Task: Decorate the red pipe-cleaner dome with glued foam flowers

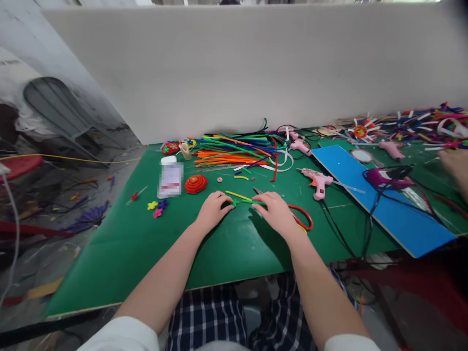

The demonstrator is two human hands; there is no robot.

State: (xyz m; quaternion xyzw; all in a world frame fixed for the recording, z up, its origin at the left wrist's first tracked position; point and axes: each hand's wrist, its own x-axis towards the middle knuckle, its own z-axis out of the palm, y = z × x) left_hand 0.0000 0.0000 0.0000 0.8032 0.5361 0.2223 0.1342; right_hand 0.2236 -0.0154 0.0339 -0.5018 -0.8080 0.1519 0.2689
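Observation:
My left hand (214,208) and my right hand (275,210) rest low on the green table (146,253), fingers curled. Between them lies a green pipe cleaner (245,200), pinched at its left end by my left fingers and at its right end by my right fingers. A yellow pipe cleaner (237,195) lies just behind it. Red-handled scissors (302,217) lie under and beside my right hand. An orange coiled disc (196,184) sits behind my left hand.
A heap of coloured pipe cleaners (237,148) lies at the back. Pink glue guns (317,181), a blue board (380,200) with a purple glue gun (383,176) and black cables are on the right. Another person's hand (455,165) is at far right. A white bottle (170,179) stands left.

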